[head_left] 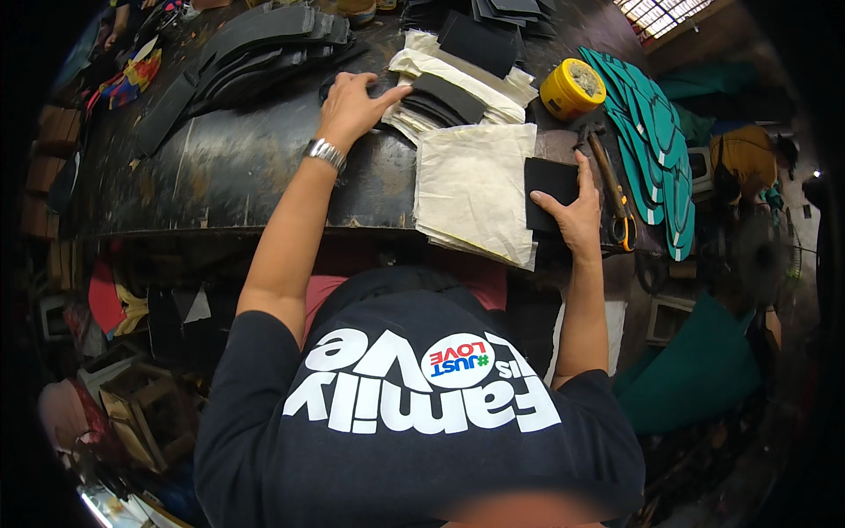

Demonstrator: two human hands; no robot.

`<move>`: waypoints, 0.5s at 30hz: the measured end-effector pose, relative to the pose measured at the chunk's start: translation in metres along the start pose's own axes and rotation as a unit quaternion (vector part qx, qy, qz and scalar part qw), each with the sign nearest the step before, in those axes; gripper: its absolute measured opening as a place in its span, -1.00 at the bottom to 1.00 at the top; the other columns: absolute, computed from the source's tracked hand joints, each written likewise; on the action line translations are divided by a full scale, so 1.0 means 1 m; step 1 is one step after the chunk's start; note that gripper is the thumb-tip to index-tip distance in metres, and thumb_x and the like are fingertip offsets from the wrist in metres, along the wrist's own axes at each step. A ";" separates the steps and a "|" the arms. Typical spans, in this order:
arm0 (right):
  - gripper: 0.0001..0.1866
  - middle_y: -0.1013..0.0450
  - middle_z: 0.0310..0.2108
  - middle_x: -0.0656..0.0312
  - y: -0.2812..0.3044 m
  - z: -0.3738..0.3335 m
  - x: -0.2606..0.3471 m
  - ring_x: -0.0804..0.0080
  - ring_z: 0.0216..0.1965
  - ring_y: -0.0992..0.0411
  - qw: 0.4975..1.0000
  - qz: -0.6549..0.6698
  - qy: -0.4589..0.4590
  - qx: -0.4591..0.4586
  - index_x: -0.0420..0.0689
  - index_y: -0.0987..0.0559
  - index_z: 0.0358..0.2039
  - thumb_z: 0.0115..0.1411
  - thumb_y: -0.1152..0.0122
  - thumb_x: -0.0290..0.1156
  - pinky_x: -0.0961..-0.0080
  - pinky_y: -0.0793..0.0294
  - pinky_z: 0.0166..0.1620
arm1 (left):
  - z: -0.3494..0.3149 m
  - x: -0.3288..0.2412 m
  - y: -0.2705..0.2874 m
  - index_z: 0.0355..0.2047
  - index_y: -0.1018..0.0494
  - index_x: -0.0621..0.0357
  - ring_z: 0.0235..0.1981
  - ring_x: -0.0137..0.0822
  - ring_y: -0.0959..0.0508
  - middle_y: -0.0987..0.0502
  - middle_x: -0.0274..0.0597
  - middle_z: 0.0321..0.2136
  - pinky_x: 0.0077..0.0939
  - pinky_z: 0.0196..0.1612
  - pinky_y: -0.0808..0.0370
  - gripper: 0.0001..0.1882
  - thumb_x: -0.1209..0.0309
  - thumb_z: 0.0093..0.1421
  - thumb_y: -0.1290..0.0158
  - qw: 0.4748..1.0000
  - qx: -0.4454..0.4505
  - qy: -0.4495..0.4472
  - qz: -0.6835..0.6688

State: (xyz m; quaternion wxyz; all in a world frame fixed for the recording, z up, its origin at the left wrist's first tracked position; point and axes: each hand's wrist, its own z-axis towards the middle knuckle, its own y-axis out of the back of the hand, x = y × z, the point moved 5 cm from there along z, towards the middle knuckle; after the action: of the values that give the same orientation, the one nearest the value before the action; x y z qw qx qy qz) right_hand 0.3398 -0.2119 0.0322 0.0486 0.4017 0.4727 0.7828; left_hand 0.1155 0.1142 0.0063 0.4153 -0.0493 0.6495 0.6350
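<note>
My left hand (349,109), a silver watch on its wrist, reaches over the dark table with thumb and fingers apart. The thumb tip is near the curved black strips (443,99) lying on folded cream cloth (418,66); its other fingertips are by a dark piece at the table, partly hidden. My right hand (576,211) has its thumb and fingers spread about a black rectangular piece (547,180), the thumb over its surface. Left of that piece, a stack of square cream cloth sheets (475,185) reaches over the table's near edge.
Curved black pieces (264,48) pile at the far left. A yellow tub (570,90) stands right of the cloth. Beside it lie a hammer (606,167), orange-handled scissors (625,231) and overlapping green cut pieces (651,132). More black sheets (480,44) lie at the back.
</note>
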 end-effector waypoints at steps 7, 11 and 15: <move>0.11 -0.40 0.21 -0.14 -0.003 0.001 -0.003 -0.01 0.20 -0.40 0.997 0.080 -0.022 0.008 -0.12 -0.30 0.37 -0.20 -0.69 -0.24 0.23 -0.36 0.26 | 0.034 -0.025 -0.040 -0.01 -0.63 0.20 0.18 0.02 -0.44 -0.47 0.06 0.10 -0.11 0.20 -0.41 -0.09 -0.35 -0.11 -0.34 0.992 0.106 -0.005 0.065; 0.10 -0.40 0.23 -0.16 -0.006 0.005 -0.002 0.05 0.24 -0.41 0.991 0.121 -0.044 0.041 -0.12 -0.30 0.38 -0.19 -0.67 -0.27 0.29 -0.35 0.29 | 0.036 -0.020 -0.042 -0.12 -0.65 0.24 -0.15 -0.04 -0.68 -0.69 0.06 -0.20 -0.29 -0.03 -0.53 -0.30 -0.16 -0.01 -0.38 0.992 0.117 -0.030 0.021; 0.09 -0.37 0.29 -0.07 -0.007 0.005 0.002 0.14 0.30 -0.34 0.985 0.166 -0.006 0.042 -0.14 -0.27 0.40 -0.17 -0.64 -0.41 0.35 -0.27 0.35 | 0.031 -0.018 -0.043 -0.13 -0.59 0.27 -0.11 0.03 -0.67 -0.68 0.07 -0.17 -0.18 -0.02 -0.55 -0.22 -0.17 -0.12 -0.45 0.995 0.076 -0.050 -0.041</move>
State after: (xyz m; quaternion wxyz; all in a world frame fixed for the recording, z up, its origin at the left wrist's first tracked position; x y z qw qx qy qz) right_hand 0.3396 -0.2035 0.0293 -0.0958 0.4808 0.4317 0.7572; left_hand 0.1671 0.1251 -0.0118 0.4756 -0.0124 0.6713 0.5683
